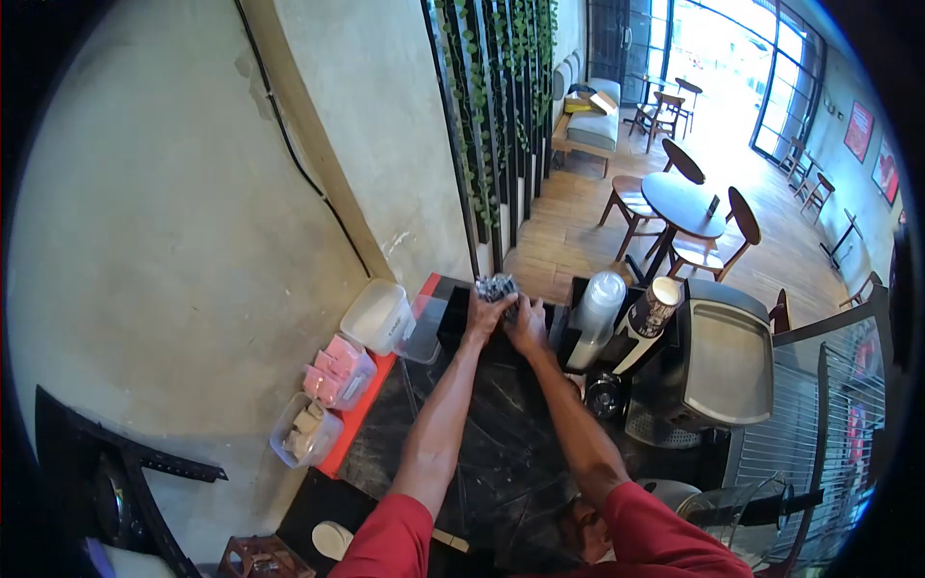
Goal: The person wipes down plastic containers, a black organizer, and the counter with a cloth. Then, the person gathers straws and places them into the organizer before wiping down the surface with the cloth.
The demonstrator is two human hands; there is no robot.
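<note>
Both my arms reach forward over the dark counter (462, 424). My left hand (488, 313) is closed around a bundle of small, shiny, clear-and-dark items (497, 286) too small to name. On its right, my right hand (526, 326) has its fingers bent against the lower side of the same bundle. Beneath and beside the hands is a black box (453, 316). A clear plastic container (421, 332) stands just left of it. Right of my right hand are stacked clear cups (599, 308) and stacked paper cups (652, 308) in a black holder.
Along the wall at left stand a white tub (377, 313), a tub of pink packets (339, 372) and a tub of beige items (308, 431). A grey-topped machine (729, 361) and a wire rack (805, 433) are at right. Beyond is a round table (679, 200) with chairs.
</note>
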